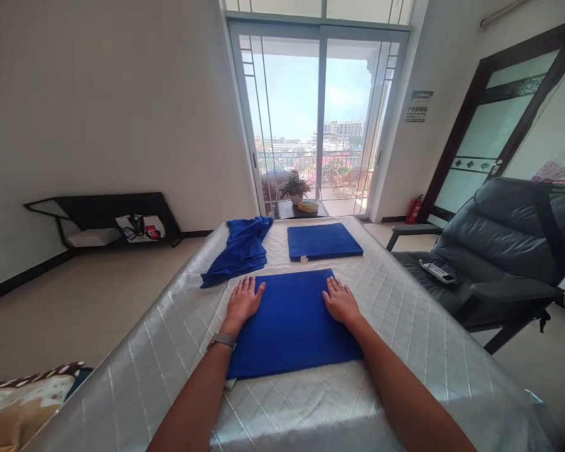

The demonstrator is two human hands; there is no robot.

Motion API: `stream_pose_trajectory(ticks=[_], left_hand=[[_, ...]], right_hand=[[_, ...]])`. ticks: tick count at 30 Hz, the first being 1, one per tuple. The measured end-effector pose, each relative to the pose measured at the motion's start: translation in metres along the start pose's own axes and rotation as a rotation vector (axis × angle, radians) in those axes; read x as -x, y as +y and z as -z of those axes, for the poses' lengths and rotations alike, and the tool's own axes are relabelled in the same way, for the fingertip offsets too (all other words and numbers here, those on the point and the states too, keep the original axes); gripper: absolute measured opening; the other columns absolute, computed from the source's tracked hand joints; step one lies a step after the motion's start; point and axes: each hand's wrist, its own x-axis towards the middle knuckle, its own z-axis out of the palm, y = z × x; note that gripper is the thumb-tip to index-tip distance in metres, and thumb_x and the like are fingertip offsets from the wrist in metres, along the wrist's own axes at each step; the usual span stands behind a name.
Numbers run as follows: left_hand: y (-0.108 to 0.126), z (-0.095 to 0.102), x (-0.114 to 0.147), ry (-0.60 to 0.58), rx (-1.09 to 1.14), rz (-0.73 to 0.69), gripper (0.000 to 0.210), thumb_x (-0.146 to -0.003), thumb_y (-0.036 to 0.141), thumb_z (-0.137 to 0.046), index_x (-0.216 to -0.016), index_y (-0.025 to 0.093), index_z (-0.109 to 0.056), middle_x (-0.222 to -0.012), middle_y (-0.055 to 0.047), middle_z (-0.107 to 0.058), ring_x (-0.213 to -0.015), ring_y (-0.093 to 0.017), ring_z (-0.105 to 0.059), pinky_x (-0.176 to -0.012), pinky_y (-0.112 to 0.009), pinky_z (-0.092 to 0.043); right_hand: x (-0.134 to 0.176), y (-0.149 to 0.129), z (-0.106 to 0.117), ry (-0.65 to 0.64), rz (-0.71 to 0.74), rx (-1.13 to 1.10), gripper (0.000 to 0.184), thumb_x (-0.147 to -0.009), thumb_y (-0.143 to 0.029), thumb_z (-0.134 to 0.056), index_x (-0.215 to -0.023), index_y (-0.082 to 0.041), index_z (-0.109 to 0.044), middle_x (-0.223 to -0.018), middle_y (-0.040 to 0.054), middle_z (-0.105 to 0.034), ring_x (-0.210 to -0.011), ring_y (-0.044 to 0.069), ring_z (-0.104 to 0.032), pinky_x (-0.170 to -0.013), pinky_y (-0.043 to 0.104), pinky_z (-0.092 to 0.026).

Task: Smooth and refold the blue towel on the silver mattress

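Note:
A blue cloth [294,326], folded into a flat rectangle, lies on the quilted mattress [405,376] in front of me. My left hand [245,302] rests on its left edge, fingers stretched out. Flat on the right edge lies my right hand [341,300], its fingers extended too. Beyond it is a neat stack of folded blue cloths [324,241] with a small white tag at its near edge. To the left of the stack sits a crumpled blue cloth [247,248], just past my left hand. A white tag shows at the folded cloth's near left corner.
A dark recliner [503,245] with a power strip [437,272] on its seat stands right of the mattress. Behind the mattress, a small table holds a potted plant [295,187] before sliding glass doors. A patterned blanket [23,408] shows at lower left.

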Motion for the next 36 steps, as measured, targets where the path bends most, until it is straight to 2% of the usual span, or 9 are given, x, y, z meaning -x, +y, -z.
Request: stream_pose_trajectory(ticks=[9,12,15,19,21,24,28,32,36], left_hand=[[-0.001,0.005,-0.003,-0.056,-0.033,0.023,0.077,-0.1,0.059,-0.019,-0.154,0.006,-0.031,-0.161,-0.017,-0.029,-0.149,-0.029,-0.027,-0.121,-0.045,-0.023],[0.01,0.01,-0.008,-0.057,-0.065,0.092,0.081,-0.099,0.062,-0.022,-0.152,0.002,-0.035,-0.159,-0.022,-0.032,-0.149,-0.033,-0.028,-0.121,-0.049,-0.022],[0.051,0.013,-0.008,0.043,-0.042,0.048,0.084,-0.099,0.064,-0.019,-0.149,0.0,-0.04,-0.156,-0.026,-0.034,-0.148,-0.035,-0.029,-0.12,-0.051,-0.023],[0.14,0.007,0.004,0.006,0.091,-0.305,0.073,-0.101,0.059,-0.013,-0.153,0.013,-0.036,-0.158,-0.017,-0.036,-0.149,-0.027,-0.028,-0.121,-0.047,-0.024],[0.176,0.001,0.009,0.005,0.126,-0.429,0.07,-0.102,0.056,-0.013,-0.154,0.014,-0.035,-0.16,-0.015,-0.034,-0.151,-0.025,-0.025,-0.122,-0.045,-0.022],[0.197,-0.006,0.01,-0.025,0.121,-0.465,0.07,-0.103,0.052,-0.01,-0.153,0.013,-0.037,-0.159,-0.015,-0.035,-0.15,-0.026,-0.027,-0.122,-0.044,-0.022],[0.172,-0.01,0.003,-0.026,0.123,-0.361,0.073,-0.102,0.057,-0.01,-0.153,0.012,-0.037,-0.159,-0.015,-0.036,-0.15,-0.026,-0.027,-0.123,-0.044,-0.021],[0.127,-0.007,0.0,-0.028,0.109,-0.282,0.072,-0.101,0.06,-0.012,-0.154,0.017,-0.035,-0.16,-0.012,-0.034,-0.15,-0.024,-0.025,-0.123,-0.046,-0.019],[0.079,-0.002,0.002,-0.071,0.071,-0.175,0.077,-0.1,0.063,-0.01,-0.155,0.013,-0.032,-0.162,-0.012,-0.028,-0.152,-0.024,-0.021,-0.124,-0.045,-0.016]], right_hand=[[0.0,-0.001,0.0,-0.001,-0.013,-0.036,0.066,-0.101,-0.043,-0.018,-0.159,-0.011,-0.021,-0.166,0.0044,-0.017,-0.153,0.02,-0.013,-0.123,0.041,-0.008],[0.001,-0.002,0.001,0.008,-0.017,-0.055,0.066,-0.101,-0.043,-0.019,-0.159,-0.011,-0.022,-0.166,0.004,-0.017,-0.152,0.021,-0.014,-0.123,0.041,-0.008],[0.002,-0.003,0.002,0.007,-0.022,-0.079,0.066,-0.101,-0.044,-0.019,-0.159,-0.012,-0.021,-0.166,0.0042,-0.017,-0.152,0.021,-0.014,-0.123,0.041,-0.008],[0.003,-0.003,0.002,0.018,-0.021,-0.089,0.065,-0.101,-0.043,-0.022,-0.159,-0.014,-0.023,-0.166,0.0048,-0.018,-0.152,0.021,-0.014,-0.123,0.041,-0.008],[0.004,-0.001,0.002,0.02,0.004,-0.078,0.063,-0.101,-0.039,-0.025,-0.159,-0.016,-0.024,-0.165,0.0049,-0.019,-0.153,0.021,-0.013,-0.122,0.04,-0.009],[0.003,0.0,0.0,0.024,0.016,-0.069,0.061,-0.101,-0.036,-0.024,-0.159,-0.018,-0.025,-0.165,0.0045,-0.021,-0.152,0.021,-0.014,-0.122,0.04,-0.009],[0.001,-0.001,-0.002,0.05,-0.01,-0.078,0.064,-0.101,-0.042,-0.024,-0.158,-0.015,-0.027,-0.165,0.0053,-0.022,-0.152,0.022,-0.017,-0.123,0.04,-0.009],[0.002,-0.002,0.0,0.052,-0.014,-0.085,0.065,-0.101,-0.044,-0.023,-0.158,-0.013,-0.026,-0.165,0.0051,-0.022,-0.152,0.021,-0.017,-0.123,0.039,-0.008],[0.003,-0.002,0.001,0.04,-0.015,-0.088,0.066,-0.101,-0.045,-0.022,-0.158,-0.012,-0.026,-0.165,0.0039,-0.02,-0.152,0.02,-0.016,-0.123,0.039,-0.008]])
